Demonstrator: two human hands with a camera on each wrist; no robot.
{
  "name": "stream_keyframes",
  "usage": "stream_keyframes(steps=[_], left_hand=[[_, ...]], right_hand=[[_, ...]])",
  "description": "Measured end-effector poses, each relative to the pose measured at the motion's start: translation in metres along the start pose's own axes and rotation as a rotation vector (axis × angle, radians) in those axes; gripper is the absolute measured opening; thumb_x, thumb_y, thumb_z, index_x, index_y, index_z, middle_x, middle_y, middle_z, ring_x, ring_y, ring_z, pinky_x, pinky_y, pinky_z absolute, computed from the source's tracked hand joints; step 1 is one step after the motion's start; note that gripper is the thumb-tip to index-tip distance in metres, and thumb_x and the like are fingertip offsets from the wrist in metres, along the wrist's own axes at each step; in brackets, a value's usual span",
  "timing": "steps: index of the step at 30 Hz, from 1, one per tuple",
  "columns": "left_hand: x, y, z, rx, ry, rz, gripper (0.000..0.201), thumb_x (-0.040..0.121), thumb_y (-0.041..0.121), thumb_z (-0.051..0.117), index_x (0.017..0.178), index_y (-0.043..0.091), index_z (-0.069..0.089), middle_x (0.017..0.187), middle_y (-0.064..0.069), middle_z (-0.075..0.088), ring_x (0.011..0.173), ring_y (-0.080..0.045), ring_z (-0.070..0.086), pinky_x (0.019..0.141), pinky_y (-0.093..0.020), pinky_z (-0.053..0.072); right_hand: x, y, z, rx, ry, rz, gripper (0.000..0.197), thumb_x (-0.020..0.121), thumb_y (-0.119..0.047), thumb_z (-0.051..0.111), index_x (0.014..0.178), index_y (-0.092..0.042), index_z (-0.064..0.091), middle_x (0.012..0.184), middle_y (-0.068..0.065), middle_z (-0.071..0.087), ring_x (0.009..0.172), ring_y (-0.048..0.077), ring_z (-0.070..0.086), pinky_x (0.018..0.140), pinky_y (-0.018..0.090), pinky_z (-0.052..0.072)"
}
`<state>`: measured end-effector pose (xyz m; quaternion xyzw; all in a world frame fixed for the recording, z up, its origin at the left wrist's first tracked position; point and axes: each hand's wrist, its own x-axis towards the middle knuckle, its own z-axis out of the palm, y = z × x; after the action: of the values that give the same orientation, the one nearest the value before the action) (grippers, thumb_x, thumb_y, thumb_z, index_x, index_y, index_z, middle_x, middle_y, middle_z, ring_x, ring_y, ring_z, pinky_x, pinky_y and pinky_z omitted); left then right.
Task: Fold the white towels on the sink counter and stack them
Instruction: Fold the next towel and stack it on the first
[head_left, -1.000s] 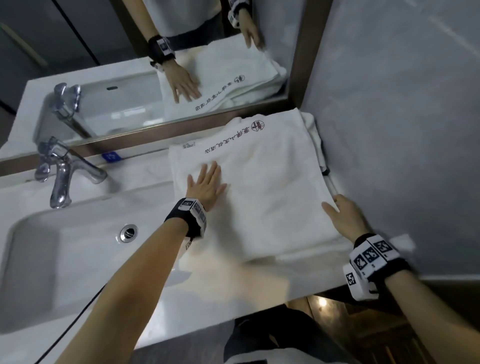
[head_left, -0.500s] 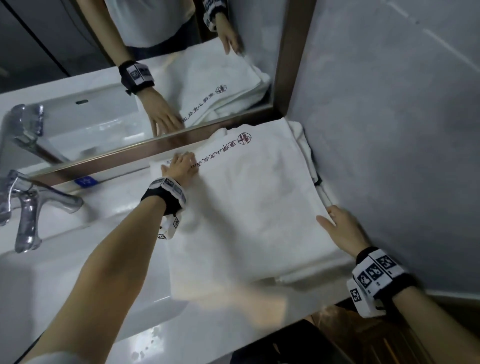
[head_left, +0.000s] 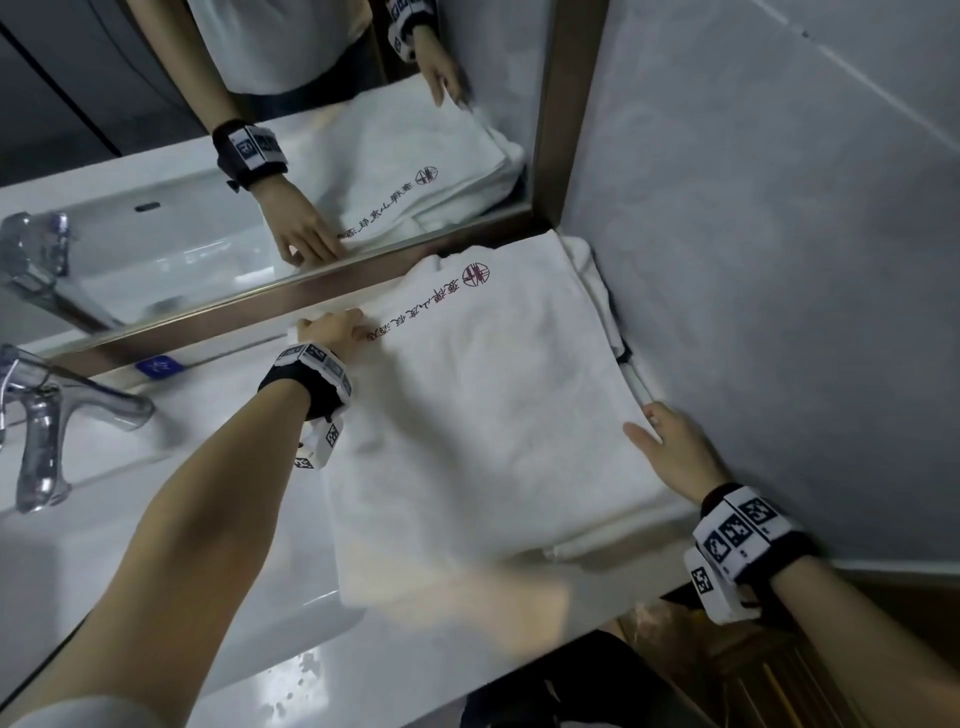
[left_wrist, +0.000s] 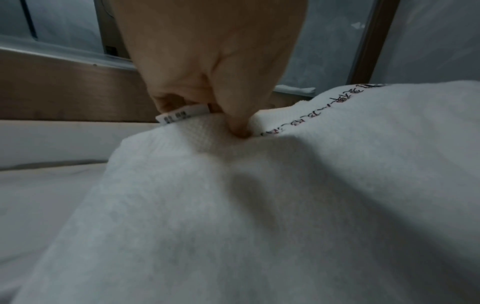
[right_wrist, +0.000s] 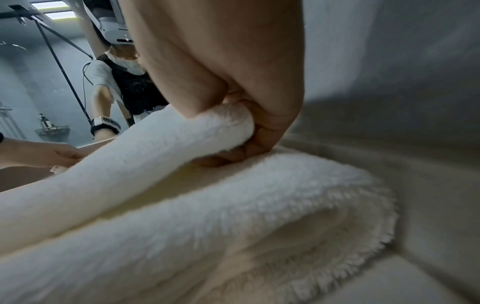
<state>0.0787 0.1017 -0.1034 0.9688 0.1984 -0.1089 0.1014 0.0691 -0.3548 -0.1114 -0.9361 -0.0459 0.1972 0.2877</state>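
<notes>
A white towel (head_left: 483, 415) with dark embroidered lettering lies spread on top of a stack in the counter's right corner. My left hand (head_left: 332, 327) pinches its far left corner by the mirror; in the left wrist view the fingers (left_wrist: 233, 121) nip the hem beside a small label (left_wrist: 182, 115). My right hand (head_left: 670, 447) grips the towel's right edge near the wall, thumb on top and fingers curled under the folded edge (right_wrist: 207, 133). More folded white towel (right_wrist: 259, 216) lies below it.
The white basin (head_left: 67, 561) and chrome tap (head_left: 47, 415) are on the left. A framed mirror (head_left: 260, 291) runs along the back. The grey wall (head_left: 779, 260) hems in the stack on the right. The counter front edge (head_left: 467, 675) is near my body.
My left hand slid from flat on the towel's middle up to the far left corner and pinched it. My right hand stayed on the right edge.
</notes>
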Motion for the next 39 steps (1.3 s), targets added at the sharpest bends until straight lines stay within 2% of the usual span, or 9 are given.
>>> stream_keyframes(steps=[4, 7, 17, 21, 24, 28, 31, 35, 39], left_hand=[[-0.012, 0.004, -0.004, -0.023, 0.199, -0.088, 0.025, 0.097, 0.027, 0.039, 0.108, 0.017, 0.060, 0.110, -0.014, 0.066, 0.113, -0.030, 0.052, 0.095, -0.042, 0.027], [-0.034, 0.004, -0.003, -0.103, 0.261, -0.193, 0.028, 0.093, 0.020, 0.047, 0.119, 0.013, 0.055, 0.127, -0.015, 0.054, 0.123, -0.033, 0.042, 0.102, -0.048, 0.029], [-0.168, -0.005, 0.054, -0.560, 0.096, -0.395, 0.066, 0.086, 0.017, 0.065, 0.139, -0.001, 0.029, 0.140, -0.025, 0.035, 0.126, -0.042, 0.040, 0.106, -0.046, 0.034], [-0.211, -0.004, 0.074, -0.727, -0.121, -0.541, 0.065, 0.088, 0.028, 0.062, 0.139, 0.002, 0.029, 0.133, -0.024, 0.048, 0.121, -0.037, 0.049, 0.101, -0.040, 0.040], [-0.236, -0.004, 0.085, -0.746, -0.176, -0.531, 0.057, 0.088, 0.034, 0.062, 0.127, -0.002, 0.041, 0.123, -0.017, 0.053, 0.113, -0.032, 0.052, 0.091, -0.037, 0.042], [-0.268, -0.003, 0.096, -0.917, -0.175, -0.538, 0.035, 0.088, 0.026, 0.063, 0.109, 0.004, 0.046, 0.105, -0.015, 0.055, 0.096, -0.028, 0.056, 0.080, -0.038, 0.047], [-0.292, 0.003, 0.103, -1.138, -0.094, -0.571, 0.041, 0.090, 0.013, 0.060, 0.122, 0.012, 0.036, 0.113, -0.017, 0.049, 0.092, -0.027, 0.055, 0.072, -0.033, 0.053], [-0.317, 0.005, 0.098, -1.201, 0.146, -0.395, 0.022, 0.097, 0.006, 0.043, 0.111, 0.022, 0.043, 0.090, -0.013, 0.060, 0.074, -0.021, 0.060, 0.068, -0.024, 0.055], [-0.325, -0.004, 0.087, -1.062, 0.097, -0.169, 0.055, 0.081, -0.024, 0.033, 0.104, 0.018, 0.061, 0.103, -0.001, 0.060, 0.090, 0.000, 0.058, 0.083, -0.017, 0.049]], right_hand=[[-0.001, 0.002, -0.001, 0.016, -0.007, 0.005, 0.033, 0.091, -0.041, 0.052, 0.110, -0.013, 0.054, 0.112, 0.008, 0.060, 0.105, 0.029, 0.056, 0.089, 0.042, 0.048], [-0.004, 0.004, -0.001, 0.024, -0.006, 0.007, 0.035, 0.092, -0.041, 0.051, 0.114, -0.013, 0.054, 0.115, 0.009, 0.059, 0.106, 0.028, 0.056, 0.088, 0.039, 0.047], [-0.033, 0.016, -0.004, 0.294, 0.015, -0.042, 0.034, 0.088, -0.021, 0.061, 0.118, -0.022, 0.045, 0.112, -0.001, 0.060, 0.094, 0.020, 0.062, 0.075, 0.041, 0.057], [-0.043, 0.017, -0.008, 0.378, 0.011, -0.081, 0.034, 0.090, -0.011, 0.058, 0.121, -0.017, 0.044, 0.117, 0.005, 0.054, 0.083, 0.016, 0.063, 0.059, 0.025, 0.054], [-0.050, 0.016, -0.009, 0.394, 0.032, -0.123, 0.026, 0.092, -0.005, 0.052, 0.109, -0.022, 0.044, 0.123, 0.012, 0.051, 0.090, 0.015, 0.061, 0.069, 0.030, 0.056], [-0.061, 0.016, -0.008, 0.355, 0.049, -0.186, 0.030, 0.089, 0.011, 0.036, 0.101, -0.014, 0.047, 0.119, 0.017, 0.051, 0.093, 0.021, 0.057, 0.067, 0.016, 0.054], [-0.068, 0.020, -0.011, 0.268, -0.024, -0.190, 0.039, 0.086, 0.015, 0.032, 0.100, -0.013, 0.055, 0.109, 0.013, 0.055, 0.099, 0.035, 0.057, 0.080, 0.040, 0.052], [-0.071, 0.020, -0.016, 0.247, -0.015, -0.240, 0.042, 0.086, 0.012, 0.048, 0.107, -0.021, 0.060, 0.109, 0.009, 0.061, 0.091, 0.020, 0.061, 0.079, 0.023, 0.051], [-0.063, 0.011, -0.020, 0.254, 0.056, -0.294, 0.025, 0.082, -0.004, 0.067, 0.100, -0.021, 0.067, 0.100, 0.002, 0.059, 0.078, 0.007, 0.058, 0.067, 0.004, 0.043]])
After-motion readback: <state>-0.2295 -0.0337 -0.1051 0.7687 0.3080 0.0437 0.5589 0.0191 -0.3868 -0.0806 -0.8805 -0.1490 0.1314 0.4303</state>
